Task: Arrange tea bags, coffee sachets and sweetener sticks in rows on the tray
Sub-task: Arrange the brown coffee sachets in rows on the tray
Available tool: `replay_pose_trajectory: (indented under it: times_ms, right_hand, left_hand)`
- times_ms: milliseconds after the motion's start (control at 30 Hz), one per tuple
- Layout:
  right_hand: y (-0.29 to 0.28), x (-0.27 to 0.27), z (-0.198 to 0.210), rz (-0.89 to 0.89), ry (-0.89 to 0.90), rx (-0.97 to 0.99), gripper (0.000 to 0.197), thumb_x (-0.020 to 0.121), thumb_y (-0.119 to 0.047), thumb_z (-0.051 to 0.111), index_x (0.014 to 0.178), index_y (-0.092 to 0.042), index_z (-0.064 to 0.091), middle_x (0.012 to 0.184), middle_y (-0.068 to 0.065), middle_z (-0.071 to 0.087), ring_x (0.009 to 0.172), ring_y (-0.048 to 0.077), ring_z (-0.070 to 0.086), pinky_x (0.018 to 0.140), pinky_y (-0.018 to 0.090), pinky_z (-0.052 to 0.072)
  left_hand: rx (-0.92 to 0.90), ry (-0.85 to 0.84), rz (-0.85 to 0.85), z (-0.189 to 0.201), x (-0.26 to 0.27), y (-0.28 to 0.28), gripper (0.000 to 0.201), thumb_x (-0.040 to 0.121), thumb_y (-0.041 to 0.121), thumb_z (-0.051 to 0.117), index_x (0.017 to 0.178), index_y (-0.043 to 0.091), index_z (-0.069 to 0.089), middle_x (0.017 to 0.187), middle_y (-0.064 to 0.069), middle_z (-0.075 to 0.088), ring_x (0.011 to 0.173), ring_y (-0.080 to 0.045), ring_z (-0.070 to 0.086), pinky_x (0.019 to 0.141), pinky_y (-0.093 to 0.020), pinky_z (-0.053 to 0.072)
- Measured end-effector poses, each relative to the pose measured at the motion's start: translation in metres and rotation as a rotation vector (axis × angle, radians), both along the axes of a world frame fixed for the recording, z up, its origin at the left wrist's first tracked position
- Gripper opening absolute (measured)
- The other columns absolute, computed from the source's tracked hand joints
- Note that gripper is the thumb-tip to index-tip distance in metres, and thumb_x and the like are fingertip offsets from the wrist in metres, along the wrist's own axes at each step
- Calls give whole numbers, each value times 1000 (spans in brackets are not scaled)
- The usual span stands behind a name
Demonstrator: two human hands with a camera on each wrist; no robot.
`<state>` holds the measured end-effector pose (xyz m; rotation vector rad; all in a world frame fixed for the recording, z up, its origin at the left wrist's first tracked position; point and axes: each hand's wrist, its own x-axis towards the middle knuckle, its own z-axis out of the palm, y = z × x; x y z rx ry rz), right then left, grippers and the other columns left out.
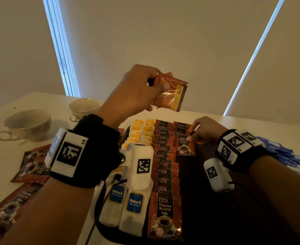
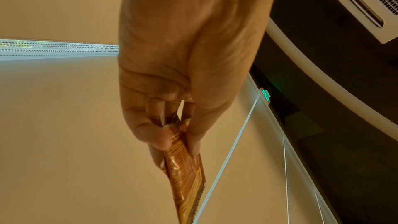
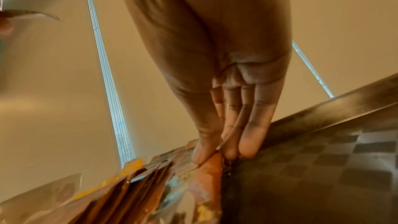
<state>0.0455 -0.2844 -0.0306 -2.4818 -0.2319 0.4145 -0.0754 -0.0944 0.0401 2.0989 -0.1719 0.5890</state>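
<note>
Taking the dark tray (image 1: 216, 218) as the landmark, the farthest things to its left are two empty teacups: the nearer teacup (image 1: 28, 125) well left of the tray's far end on the pale table (image 1: 45, 101), the farther teacup (image 1: 83, 107) beyond it, closer to the tray's far-left corner. Also left of the tray, toward the near edge of the table, lie loose coffee sachets (image 1: 31, 163), face up and overlapping. Above the tray's left half the left hand (image 1: 136, 89) is raised clear of everything, thumb and curled fingers pinching a small stack of held sachets (image 1: 170, 92) by one end; the left-wrist view shows the same stack (image 2: 185, 173) edge-on, clamped between thumb and fingertips. On the tray itself, along its left side, run two rows of tea bags (image 1: 128, 207), blue-labelled ones near and yellow-labelled ones farther off. Just right of them comes a long row of sachets (image 1: 164, 172), overlapped from the near edge to the far one. Right of that stands a second, short row at the tray's far end, and on its nearest piece, the front sachet (image 1: 184, 147), the right hand (image 1: 205, 129) rests, thumb and fingers pinching that sachet's right edge; the right-wrist view shows the fingers (image 3: 252, 135) straight and close together, tips down at the sachet's edge (image 3: 206, 169) against the tray's checkered floor (image 3: 323, 176). Right of the tray, on the table, lies a heap of blue sweetener sticks (image 1: 287, 156).
</note>
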Motion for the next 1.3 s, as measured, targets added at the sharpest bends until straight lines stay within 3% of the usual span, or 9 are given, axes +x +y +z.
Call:
replay_pose_trajectory:
  times_ms: [200,300,367,533,733,833,933,1067,1300]
  right_hand:
    - [7,2,1,-11,-57,-37,22,75,-6,75,73,-12,55,76,3,60,65,12,58,58,24,51]
    - [6,0,2,-7,-111,-102,25,76,-14,76,73,-16,52,77,-1,55,83,17,56,70,30,51]
    - [7,-4,5,17,-109,-119,27,76,-17,77,73,-17,50,78,-1,51,88,18,52,68,29,50]
    - [14,-11,7,158,80,-301,22,76,-15,76,80,-15,54,77,4,54,72,14,50,65,24,46]
    - [17,-7,8,162,83,-312,19,78,-11,74,81,-14,56,71,3,54,67,13,49,63,24,45]
    - [13,-14,20,147,43,-175,18,78,-17,74,84,-15,57,80,2,58,76,13,53,65,24,46]
    - [6,-29,43,97,-54,126,18,81,-23,70,91,-14,58,88,1,61,78,13,57,62,23,48]
    - [-6,-53,63,40,-211,428,15,88,-21,63,101,-17,60,94,3,62,84,14,61,69,26,54]
    - [-16,-75,67,235,-227,448,26,86,-26,62,112,-25,60,104,-2,64,98,11,61,75,27,56]
  left_hand:
    - [21,7,5,-1,1,0,23,93,27,57,102,7,65,93,2,63,73,-13,64,48,-12,49]
    - [32,15,2,-1,2,-1,22,93,27,57,101,8,65,91,4,62,71,-12,63,48,-12,48]
    - [30,14,-2,-2,2,-1,19,93,27,57,101,11,64,92,2,62,70,-12,63,48,-12,48]
    - [32,14,-7,-3,2,-3,18,93,26,56,101,12,63,94,0,63,72,-13,64,48,-13,49]
    - [32,18,-3,-3,2,-2,21,93,25,56,102,9,65,92,1,63,70,-11,62,47,-12,47]
    - [40,31,-4,-3,3,-2,17,93,26,56,100,12,63,89,3,62,67,-11,62,47,-11,46]
    - [55,52,-6,-5,3,-3,13,93,26,56,97,15,62,87,4,61,65,-11,60,46,-11,46]
    - [99,79,6,-8,4,-4,12,93,26,57,92,14,61,82,6,60,59,-9,58,45,-11,45]
    - [105,124,-15,-8,4,-5,29,90,32,58,104,8,67,85,2,66,63,-9,62,45,-12,45]
